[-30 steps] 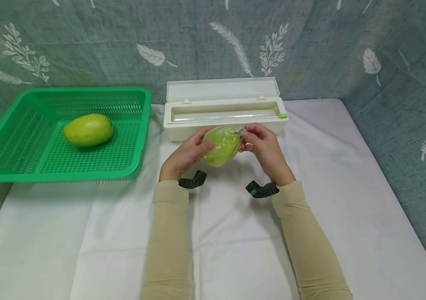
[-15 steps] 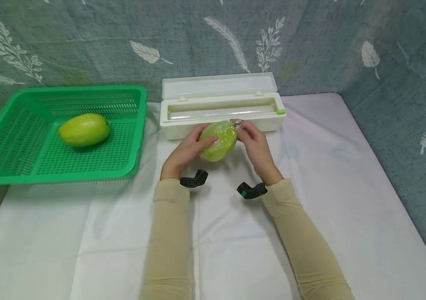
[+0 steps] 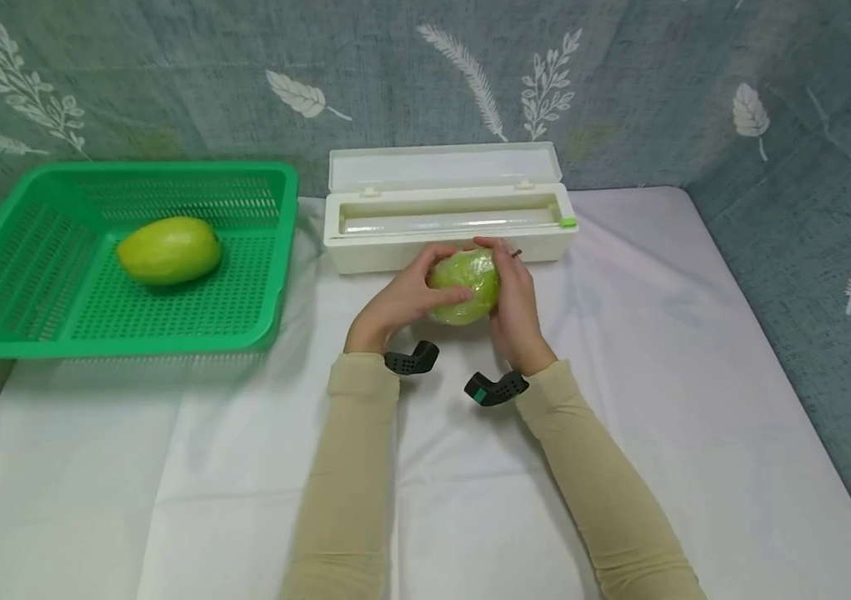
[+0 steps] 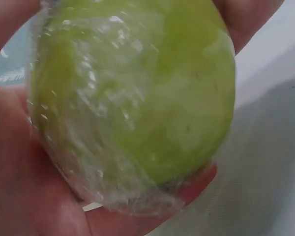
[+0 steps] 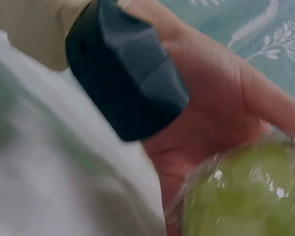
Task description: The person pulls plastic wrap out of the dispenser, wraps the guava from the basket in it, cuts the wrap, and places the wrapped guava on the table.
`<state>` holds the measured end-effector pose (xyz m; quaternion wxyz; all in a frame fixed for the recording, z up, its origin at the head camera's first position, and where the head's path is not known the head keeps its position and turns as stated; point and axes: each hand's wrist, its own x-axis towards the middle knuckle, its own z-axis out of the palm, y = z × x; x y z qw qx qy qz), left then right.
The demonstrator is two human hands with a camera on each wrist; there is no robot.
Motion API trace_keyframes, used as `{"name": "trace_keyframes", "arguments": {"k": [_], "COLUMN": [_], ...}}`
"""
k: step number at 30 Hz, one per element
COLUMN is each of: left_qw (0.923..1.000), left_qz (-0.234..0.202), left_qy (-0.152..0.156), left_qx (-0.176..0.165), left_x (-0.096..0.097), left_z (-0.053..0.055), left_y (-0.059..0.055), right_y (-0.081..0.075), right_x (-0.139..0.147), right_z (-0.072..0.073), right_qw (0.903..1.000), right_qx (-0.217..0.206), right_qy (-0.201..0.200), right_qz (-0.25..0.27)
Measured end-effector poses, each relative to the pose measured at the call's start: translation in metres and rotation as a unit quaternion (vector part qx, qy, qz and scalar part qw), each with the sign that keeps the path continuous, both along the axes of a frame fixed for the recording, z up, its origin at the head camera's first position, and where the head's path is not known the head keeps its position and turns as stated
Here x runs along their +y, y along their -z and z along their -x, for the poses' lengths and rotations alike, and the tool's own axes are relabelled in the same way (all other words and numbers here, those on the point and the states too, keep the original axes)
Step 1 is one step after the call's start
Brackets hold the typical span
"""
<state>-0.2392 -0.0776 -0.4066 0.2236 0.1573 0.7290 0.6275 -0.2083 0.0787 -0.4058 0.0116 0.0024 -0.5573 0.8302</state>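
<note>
The green fruit [image 3: 478, 273] lay right between the two palms, grasped from both sides: to the right of the left hand [image 3: 401, 302] and to the left of the right hand [image 3: 519, 312]. Neither was nearer, since both touched it, though the left seemed to have the fuller hold, its thumb across the near face and its fingers round the far side. The right hand cupped the other flank, fingertips bent over the far edge. Clear film [image 4: 101, 93] covered the fruit, crinkled most on the side towards the left palm. Its long axis was hard to tell, as the hands hid both flanks; a small dark tip [image 3: 518, 252] poked out past the right fingers. Just beyond the grip stood a white box [image 3: 387, 255], lid raised, a roll [image 3: 448, 223] inside, lying crosswise. Well off to the left, a green basket [image 3: 170, 347] held a yellow-green fruit [image 3: 170, 252].
</note>
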Motion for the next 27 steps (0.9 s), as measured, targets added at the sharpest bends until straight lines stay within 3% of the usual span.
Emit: {"name": "trace_keyframes", "arguments": {"k": [2, 7, 9, 12, 17, 20, 27], "left_qw": [0.9999, 0.9988, 0.9964, 0.9898, 0.9794, 0.9764, 0.9801], "left_qz": [0.004, 0.026, 0.04, 0.063, 0.102, 0.125, 0.139], "left_qy": [0.005, 0.02, 0.029, 0.037, 0.023, 0.012, 0.011], "left_qx": [0.008, 0.037, 0.069, 0.123, 0.173, 0.176, 0.141], "left_x": [0.002, 0.004, 0.005, 0.005, 0.006, 0.006, 0.006], "left_z": [0.0, -0.007, -0.01, -0.011, -0.004, 0.0, -0.001], "left_y": [-0.002, -0.022, -0.028, -0.029, -0.014, -0.005, -0.003], "right_y": [0.0, 0.003, 0.006, 0.009, 0.013, 0.014, 0.018], "right_x": [0.001, 0.004, 0.005, 0.004, 0.002, 0.002, 0.008], "right_z": [0.0, 0.004, 0.005, 0.006, 0.009, 0.009, 0.009], "right_qw": [0.9998, 0.9957, 0.9929, 0.9891, 0.9853, 0.9871, 0.99], "right_qx": [0.001, -0.021, -0.043, -0.08, -0.12, -0.122, -0.097], "right_qy": [0.008, 0.01, 0.008, 0.009, 0.007, -0.014, -0.075], "right_qz": [0.02, 0.089, 0.111, 0.123, 0.121, 0.102, 0.069]}}
